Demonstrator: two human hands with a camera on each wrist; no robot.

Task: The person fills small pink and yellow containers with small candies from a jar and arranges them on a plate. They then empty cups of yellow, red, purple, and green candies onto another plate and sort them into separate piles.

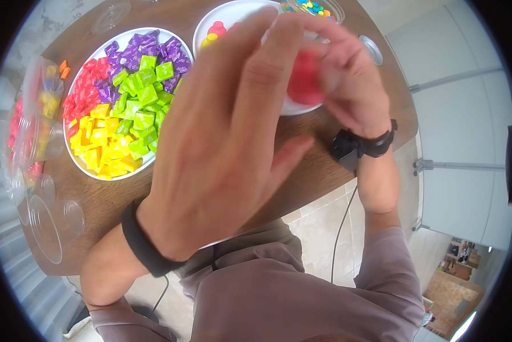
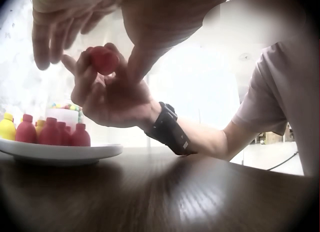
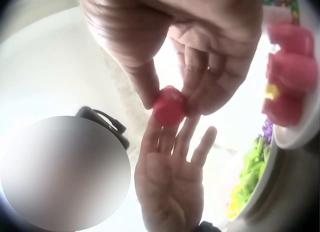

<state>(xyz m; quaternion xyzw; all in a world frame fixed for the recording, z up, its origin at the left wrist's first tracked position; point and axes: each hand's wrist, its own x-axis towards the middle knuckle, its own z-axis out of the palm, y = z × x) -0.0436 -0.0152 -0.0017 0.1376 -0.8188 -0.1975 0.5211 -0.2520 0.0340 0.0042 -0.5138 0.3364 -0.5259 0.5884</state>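
My right hand [image 1: 358, 85] is raised above the table and pinches a small red bottle [image 1: 304, 82] between thumb and fingers. In the right wrist view the bottle [image 3: 169, 109] points its round end toward the camera. My left hand [image 1: 210, 131] is raised nearer the head camera, fingers stretched out and nothing in its grasp. Seen from the right wrist, its open palm [image 3: 172, 187] faces up behind the bottle. Beyond both hands, a white plate [image 2: 65, 151] carries several upright red bottles [image 2: 51, 132] and a yellow bottle [image 2: 7, 127]; the left hand partly covers this plate in the head view.
A white plate [image 1: 76, 158] of wrapped squares in red, purple, green and yellow stands on the brown table [image 1: 113, 211]. Clear round lids [image 1: 45, 228] and tubs lie along the left edge. At the back is a clear tub of colourful sweets [image 1: 315, 8].
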